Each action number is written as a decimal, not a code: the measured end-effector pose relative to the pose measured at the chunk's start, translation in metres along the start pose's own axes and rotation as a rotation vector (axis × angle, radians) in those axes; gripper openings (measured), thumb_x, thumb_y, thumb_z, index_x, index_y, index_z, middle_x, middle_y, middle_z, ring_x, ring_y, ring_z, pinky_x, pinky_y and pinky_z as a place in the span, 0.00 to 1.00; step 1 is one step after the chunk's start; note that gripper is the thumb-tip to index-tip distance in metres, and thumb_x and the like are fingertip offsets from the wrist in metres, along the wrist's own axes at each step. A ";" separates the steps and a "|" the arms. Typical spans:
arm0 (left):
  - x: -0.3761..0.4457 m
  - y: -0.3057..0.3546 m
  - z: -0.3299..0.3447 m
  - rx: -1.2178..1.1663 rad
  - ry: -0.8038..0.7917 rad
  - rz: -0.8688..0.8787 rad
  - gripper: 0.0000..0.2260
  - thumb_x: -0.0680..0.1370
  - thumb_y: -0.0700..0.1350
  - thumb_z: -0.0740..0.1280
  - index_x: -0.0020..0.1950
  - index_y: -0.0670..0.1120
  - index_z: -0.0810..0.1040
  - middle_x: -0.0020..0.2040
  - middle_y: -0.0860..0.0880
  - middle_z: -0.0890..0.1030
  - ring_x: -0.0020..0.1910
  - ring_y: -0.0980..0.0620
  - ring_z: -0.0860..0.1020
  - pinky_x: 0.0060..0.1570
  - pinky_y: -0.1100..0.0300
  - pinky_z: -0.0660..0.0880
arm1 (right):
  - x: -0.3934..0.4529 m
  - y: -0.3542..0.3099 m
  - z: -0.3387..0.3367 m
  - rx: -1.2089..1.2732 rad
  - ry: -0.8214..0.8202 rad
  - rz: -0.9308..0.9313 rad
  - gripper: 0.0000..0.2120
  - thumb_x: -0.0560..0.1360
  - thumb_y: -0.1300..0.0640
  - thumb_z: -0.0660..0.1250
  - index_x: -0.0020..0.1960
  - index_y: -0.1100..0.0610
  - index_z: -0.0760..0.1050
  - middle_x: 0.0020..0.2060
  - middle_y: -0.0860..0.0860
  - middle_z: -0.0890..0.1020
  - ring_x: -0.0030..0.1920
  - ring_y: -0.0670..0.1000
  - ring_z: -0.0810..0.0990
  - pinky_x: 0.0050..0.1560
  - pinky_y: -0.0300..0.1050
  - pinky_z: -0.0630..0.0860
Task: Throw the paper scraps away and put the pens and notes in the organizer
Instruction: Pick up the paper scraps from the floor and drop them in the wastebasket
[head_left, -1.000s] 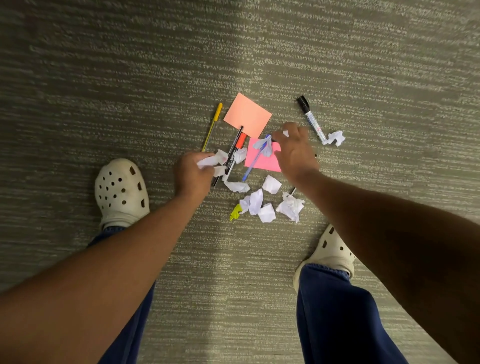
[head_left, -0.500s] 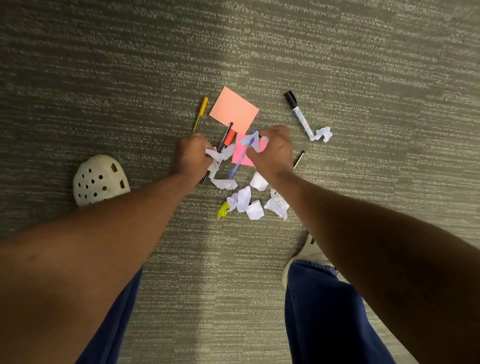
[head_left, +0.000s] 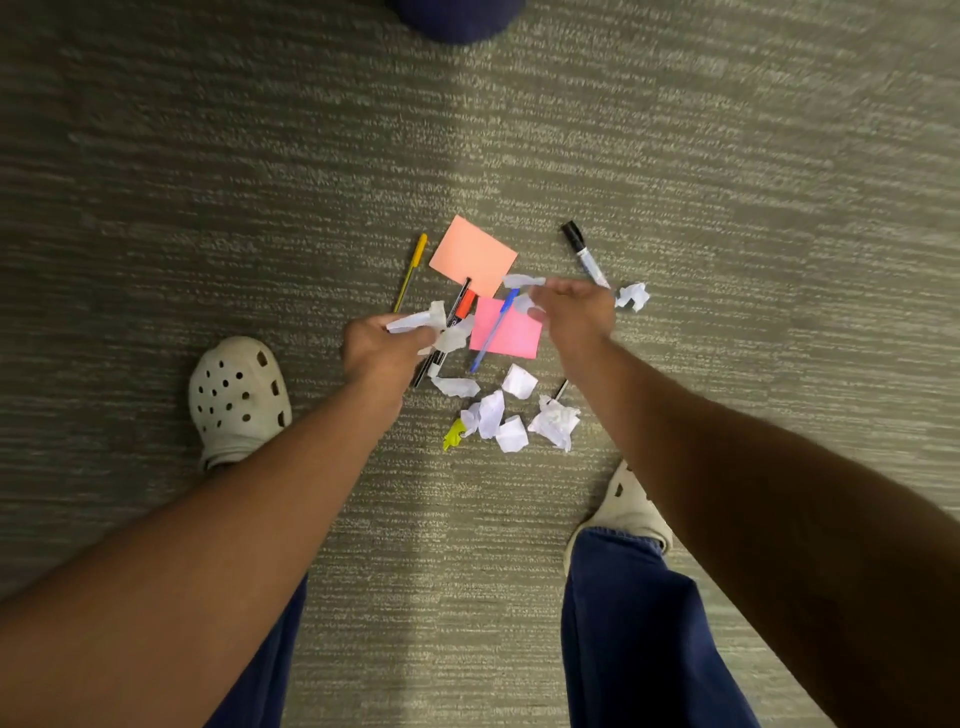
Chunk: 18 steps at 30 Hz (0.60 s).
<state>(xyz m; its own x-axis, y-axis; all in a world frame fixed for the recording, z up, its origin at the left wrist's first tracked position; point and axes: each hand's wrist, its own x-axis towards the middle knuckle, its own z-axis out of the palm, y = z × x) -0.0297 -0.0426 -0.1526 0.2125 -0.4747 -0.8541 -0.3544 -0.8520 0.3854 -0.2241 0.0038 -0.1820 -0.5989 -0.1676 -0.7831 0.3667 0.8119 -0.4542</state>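
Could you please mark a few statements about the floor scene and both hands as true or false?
1. The left hand grips white paper scraps. True.
2. The blue pen lies across the pink note. True.
3. The yellow pen lies on top of the orange note. False: it lies on the carpet beside the note, apart from it.
4. The black-capped marker is held in the right hand. False: it lies on the carpet; the right hand's fingers hold paper scraps.
5. Several crumpled scraps remain on the carpet between the two shoes. True.
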 end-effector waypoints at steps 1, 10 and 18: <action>-0.014 0.012 -0.003 -0.103 -0.010 -0.030 0.12 0.71 0.35 0.81 0.46 0.47 0.81 0.44 0.48 0.86 0.45 0.47 0.86 0.53 0.53 0.85 | -0.013 -0.012 -0.008 0.143 -0.058 0.024 0.09 0.73 0.67 0.78 0.43 0.57 0.80 0.45 0.54 0.86 0.39 0.49 0.87 0.51 0.51 0.87; -0.126 0.180 -0.029 -0.582 -0.191 -0.008 0.19 0.72 0.28 0.76 0.61 0.36 0.78 0.52 0.40 0.87 0.43 0.49 0.87 0.46 0.60 0.85 | -0.136 -0.187 -0.049 0.590 -0.349 -0.028 0.04 0.75 0.69 0.74 0.48 0.63 0.80 0.40 0.55 0.87 0.40 0.49 0.88 0.46 0.42 0.86; -0.153 0.351 -0.029 -0.567 -0.267 0.121 0.14 0.76 0.29 0.73 0.61 0.35 0.81 0.48 0.43 0.86 0.36 0.50 0.85 0.39 0.61 0.85 | -0.157 -0.355 -0.029 0.542 -0.267 -0.126 0.05 0.75 0.72 0.73 0.50 0.66 0.80 0.40 0.55 0.84 0.28 0.47 0.84 0.42 0.44 0.87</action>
<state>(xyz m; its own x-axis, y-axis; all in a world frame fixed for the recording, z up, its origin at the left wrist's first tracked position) -0.1604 -0.2754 0.1239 -0.0589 -0.5655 -0.8226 0.1908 -0.8152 0.5468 -0.2811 -0.2424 0.1143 -0.4880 -0.4350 -0.7568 0.6563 0.3888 -0.6466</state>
